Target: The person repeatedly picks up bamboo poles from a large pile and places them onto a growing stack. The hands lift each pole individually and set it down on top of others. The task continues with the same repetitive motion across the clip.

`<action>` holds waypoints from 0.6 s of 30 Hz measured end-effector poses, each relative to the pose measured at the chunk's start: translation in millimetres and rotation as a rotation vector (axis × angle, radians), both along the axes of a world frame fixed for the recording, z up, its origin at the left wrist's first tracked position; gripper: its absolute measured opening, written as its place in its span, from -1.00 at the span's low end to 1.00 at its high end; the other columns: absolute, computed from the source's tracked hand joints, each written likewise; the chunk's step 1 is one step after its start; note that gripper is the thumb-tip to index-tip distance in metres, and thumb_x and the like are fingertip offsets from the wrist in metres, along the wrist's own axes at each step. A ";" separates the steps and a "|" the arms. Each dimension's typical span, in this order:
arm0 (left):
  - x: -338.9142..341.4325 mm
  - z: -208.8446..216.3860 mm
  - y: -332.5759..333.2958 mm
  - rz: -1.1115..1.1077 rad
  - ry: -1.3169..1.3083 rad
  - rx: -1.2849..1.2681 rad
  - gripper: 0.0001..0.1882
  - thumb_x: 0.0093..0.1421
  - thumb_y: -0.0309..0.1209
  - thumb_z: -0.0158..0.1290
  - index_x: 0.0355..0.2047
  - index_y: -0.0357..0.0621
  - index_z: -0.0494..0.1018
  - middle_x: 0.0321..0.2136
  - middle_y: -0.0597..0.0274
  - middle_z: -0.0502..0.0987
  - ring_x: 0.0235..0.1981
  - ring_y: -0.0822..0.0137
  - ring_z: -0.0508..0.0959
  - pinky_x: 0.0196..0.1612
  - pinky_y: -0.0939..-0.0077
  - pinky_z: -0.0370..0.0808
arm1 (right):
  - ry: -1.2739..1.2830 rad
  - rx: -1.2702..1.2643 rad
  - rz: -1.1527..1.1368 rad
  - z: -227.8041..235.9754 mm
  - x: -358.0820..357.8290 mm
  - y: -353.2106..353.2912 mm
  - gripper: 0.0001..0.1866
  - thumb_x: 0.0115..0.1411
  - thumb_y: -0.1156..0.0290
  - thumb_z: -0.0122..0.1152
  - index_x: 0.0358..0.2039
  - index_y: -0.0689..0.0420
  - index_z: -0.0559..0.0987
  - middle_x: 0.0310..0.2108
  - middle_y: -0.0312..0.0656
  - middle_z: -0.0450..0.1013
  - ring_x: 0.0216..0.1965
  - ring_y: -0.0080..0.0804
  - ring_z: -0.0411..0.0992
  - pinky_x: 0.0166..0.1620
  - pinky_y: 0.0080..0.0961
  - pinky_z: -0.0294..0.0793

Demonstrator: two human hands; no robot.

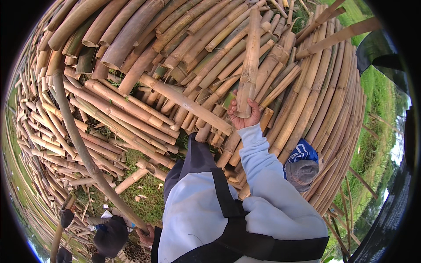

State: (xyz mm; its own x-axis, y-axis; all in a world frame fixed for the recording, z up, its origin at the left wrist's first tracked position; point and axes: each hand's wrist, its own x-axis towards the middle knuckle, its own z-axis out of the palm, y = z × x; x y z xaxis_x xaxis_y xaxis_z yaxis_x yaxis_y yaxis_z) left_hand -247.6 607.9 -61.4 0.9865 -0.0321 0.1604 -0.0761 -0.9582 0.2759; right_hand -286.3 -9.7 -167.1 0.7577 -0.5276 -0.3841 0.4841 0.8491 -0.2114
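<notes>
Short split bamboo piece (249,61) stands nearly upright in the right hand (242,115), fingers wrapped round its lower end w/ the thumb on the near side, so the grip sits at the very bottom & almost the whole length rises above the fist, top end reaching up over the stacked poles. It's clear of the heap along most of its length, though its lower part overlaps the poles behind & I can't tell if it touches them. Left hand (147,235) is low at the frame's bottom, closed on the near end of a long thin curved pole (74,136) that runs up & left across the ground to the far stack. As for progress: judging by the layout, sorting looks barely dented, since a big pile of bamboo poles (184,39) fills the top & right of the view, w/ shorter offcuts (131,118) strewn in a loose tangle below it; only the one piece is lifted out. Patchy grass (149,188) shows between the pieces w/ some wood chips. Lower left, another person (109,234) in dark clothes crouches by a bundle of cut ends. A blue-and-grey cap (301,166) sits right of the light-blue sleeve (258,153).
</notes>
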 end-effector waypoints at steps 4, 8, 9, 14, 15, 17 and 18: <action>33.8 30.5 -52.1 -0.137 0.193 -0.157 -0.69 0.03 -0.39 0.30 -0.33 -0.23 0.40 -0.63 0.11 0.42 -0.67 0.22 0.36 -0.53 0.36 0.39 | 0.309 0.042 0.155 -13.4 8.3 77.0 -0.42 0.10 0.29 0.28 0.09 0.24 0.34 -0.24 0.02 0.48 -0.20 -0.12 0.53 -0.08 -0.17 0.57; 72.0 58.2 -156.5 -0.311 0.418 -0.247 -0.67 0.03 -0.45 0.29 -0.24 -0.27 0.43 -0.53 0.05 0.55 -0.59 0.23 0.54 -0.45 0.40 0.48 | 0.458 0.002 0.338 -31.3 6.9 130.6 -0.43 0.08 0.49 0.31 0.11 0.22 0.33 -0.16 -0.01 0.50 -0.11 -0.12 0.52 0.02 -0.13 0.54; 79.0 51.8 -171.5 -0.331 0.516 -0.284 -0.64 0.03 -0.46 0.29 -0.20 -0.30 0.43 -0.50 0.03 0.57 -0.53 0.25 0.59 -0.42 0.40 0.51 | 0.481 -0.006 0.369 -34.2 8.9 137.7 -0.43 0.09 0.52 0.31 0.11 0.21 0.33 -0.15 -0.01 0.50 -0.10 -0.13 0.52 0.02 -0.13 0.54; 115.0 9.2 -293.1 -0.605 0.835 -0.565 -0.55 0.07 -0.47 0.23 -0.04 -0.39 0.42 -0.45 -0.06 0.61 -0.49 0.27 0.63 -0.40 0.42 0.53 | 0.509 -0.045 0.327 -40.7 10.8 150.4 -0.41 0.09 0.57 0.35 0.13 0.14 0.35 -0.11 -0.16 0.48 -0.05 -0.25 0.50 -0.03 -0.22 0.56; 120.5 1.2 -320.1 -0.578 0.961 -0.538 -0.57 0.09 -0.46 0.21 -0.05 -0.40 0.42 -0.47 -0.07 0.60 -0.50 0.25 0.62 -0.40 0.41 0.52 | 0.504 -0.059 0.312 -43.8 11.4 149.8 -0.42 0.10 0.57 0.34 0.13 0.14 0.35 -0.10 -0.17 0.47 -0.04 -0.26 0.50 -0.03 -0.23 0.56; 130.7 -18.8 -362.7 -0.605 1.081 -0.535 -0.59 0.12 -0.42 0.18 -0.07 -0.42 0.43 -0.50 -0.07 0.58 -0.51 0.23 0.61 -0.39 0.38 0.51 | 0.454 -0.013 0.307 -40.0 16.0 150.9 -0.45 0.11 0.57 0.31 0.12 0.13 0.35 -0.09 -0.19 0.46 -0.04 -0.29 0.50 -0.01 -0.26 0.55; 128.1 -29.0 -373.4 -0.664 1.096 -0.551 -0.59 0.12 -0.40 0.17 -0.08 -0.42 0.44 -0.51 -0.07 0.57 -0.51 0.22 0.60 -0.38 0.35 0.51 | 0.438 0.025 0.306 -34.6 10.3 159.2 -0.46 0.12 0.57 0.30 0.11 0.13 0.35 -0.08 -0.19 0.46 -0.05 -0.30 0.49 -0.01 -0.28 0.55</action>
State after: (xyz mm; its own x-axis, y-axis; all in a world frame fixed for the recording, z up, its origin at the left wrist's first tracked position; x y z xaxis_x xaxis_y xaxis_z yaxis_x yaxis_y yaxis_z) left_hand -119.5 234.5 -90.4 0.4423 -0.7237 -0.5298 0.0293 -0.5788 0.8150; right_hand -276.0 149.5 -201.7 0.6411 -0.2944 -0.7088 0.0844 0.9450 -0.3161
